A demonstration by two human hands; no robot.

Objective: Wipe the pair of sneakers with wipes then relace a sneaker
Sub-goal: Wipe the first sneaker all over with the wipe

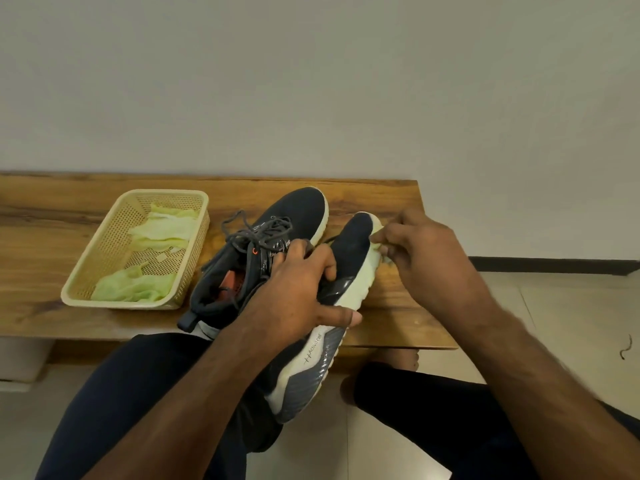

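Here the dark sneaker [349, 271] being cleaned is held tilted on its side over the near edge of the wooden bench [391, 195], its pale sole turned to the right and its toe pointing away. The left hand [298, 296] grips it around the middle, fingers curled over the upper and thumb on the sole's edge. The right hand [422, 251] pinches a pale green wipe [379, 249] against the sole near the toe. The second sneaker [256, 251] stands just to the left on the bench, laces loose. Farther left sits a cream basket [104, 244] holding more crumpled green wipes [162, 230].
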